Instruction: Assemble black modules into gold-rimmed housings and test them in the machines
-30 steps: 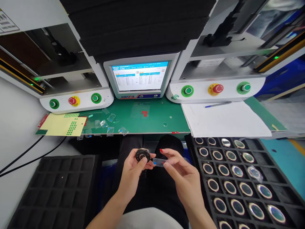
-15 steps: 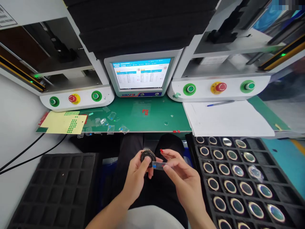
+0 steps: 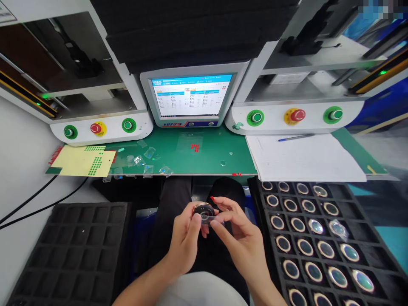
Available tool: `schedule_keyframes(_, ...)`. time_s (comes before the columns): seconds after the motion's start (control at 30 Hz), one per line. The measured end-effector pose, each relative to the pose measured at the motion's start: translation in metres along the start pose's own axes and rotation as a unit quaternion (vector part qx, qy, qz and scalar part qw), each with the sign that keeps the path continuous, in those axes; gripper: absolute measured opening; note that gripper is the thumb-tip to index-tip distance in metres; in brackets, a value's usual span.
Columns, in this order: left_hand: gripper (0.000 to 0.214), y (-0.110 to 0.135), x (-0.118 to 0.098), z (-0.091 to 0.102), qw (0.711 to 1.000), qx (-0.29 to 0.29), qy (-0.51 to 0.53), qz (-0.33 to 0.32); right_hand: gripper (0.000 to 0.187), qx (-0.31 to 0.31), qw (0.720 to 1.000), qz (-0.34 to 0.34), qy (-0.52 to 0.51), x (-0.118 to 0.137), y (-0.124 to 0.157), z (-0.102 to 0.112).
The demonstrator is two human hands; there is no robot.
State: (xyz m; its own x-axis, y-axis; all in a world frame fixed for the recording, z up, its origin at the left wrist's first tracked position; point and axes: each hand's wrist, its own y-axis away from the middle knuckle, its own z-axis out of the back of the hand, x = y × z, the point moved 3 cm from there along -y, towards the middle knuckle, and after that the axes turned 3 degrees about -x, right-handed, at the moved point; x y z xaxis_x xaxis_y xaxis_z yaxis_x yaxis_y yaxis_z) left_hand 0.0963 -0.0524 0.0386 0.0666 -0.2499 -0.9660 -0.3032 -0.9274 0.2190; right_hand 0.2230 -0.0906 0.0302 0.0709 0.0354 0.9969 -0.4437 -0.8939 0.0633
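My left hand [image 3: 183, 240] grips a round watch case [image 3: 204, 208] over my lap, its dark back turned up and the thumb at its lower left edge. A small piece of clear film [image 3: 209, 219] lies against the lower right of the case. The thumb and a finger of my right hand [image 3: 244, 240] pinch the film's outer end. A small red patch shows at the tip of my raised right index finger. The fingers under the case are partly hidden.
Right, a black foam tray [image 3: 366, 229] holds several round gold-rimmed watch cases. Another black tray [image 3: 72, 259] is at left. The green bench [image 3: 216, 159] bears clear film scraps, yellow sticker sheets [image 3: 73, 161] and white paper [image 3: 302, 159]. Behind are a monitor [image 3: 193, 97] and button panels.
The film, earlier stretched out to the right from the case, now lies closer against it. My right fingers have come nearer to the case. My left thumb has slid off its middle toward the edge.
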Motion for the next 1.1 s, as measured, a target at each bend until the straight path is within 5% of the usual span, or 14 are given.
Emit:
schedule_keyframes(0.17,0.041,-0.001,0.002,-0.001,0.999,0.001,-0.03,0.012,0.013,-0.01,0.998,0.018,0.051,0.003,0.002,-0.002)
schedule_keyframes(0.37,0.042,-0.007,-0.002,0.002,0.999,-0.029,-0.04,0.014,0.015,-0.11,0.987,0.095,0.075,0.0,0.003,0.014)
schedule_keyframes(0.6,0.033,-0.002,-0.008,-0.008,0.992,-0.042,-0.116,-0.032,0.04,-0.016,0.985,-0.06,-0.158,-0.001,-0.009,0.005)
schedule_keyframes(0.77,0.042,-0.011,0.011,-0.027,0.975,0.008,-0.221,0.008,0.047,-0.054,0.984,-0.06,-0.159,0.0,-0.016,0.03)
schedule_keyframes(0.87,0.054,-0.023,0.027,-0.043,0.959,0.094,-0.262,0.059,0.051,-0.143,0.983,-0.058,-0.101,-0.022,-0.013,0.075)
schedule_keyframes(0.93,0.06,-0.036,0.037,-0.046,0.94,0.131,-0.306,0.07,0.051,-0.238,0.969,-0.064,-0.031,-0.046,-0.01,0.128)
schedule_keyframes(1.0,0.057,-0.05,0.045,-0.04,0.918,0.141,-0.366,0.06,0.043,-0.352,0.93,-0.082,0.059,-0.071,-0.002,0.199)
schedule_keyframes(1.1,0.049,-0.071,0.057,-0.017,0.881,0.121,-0.456,0.04,0.031,-0.503,0.834,-0.126,0.189,-0.099,0.024,0.313)
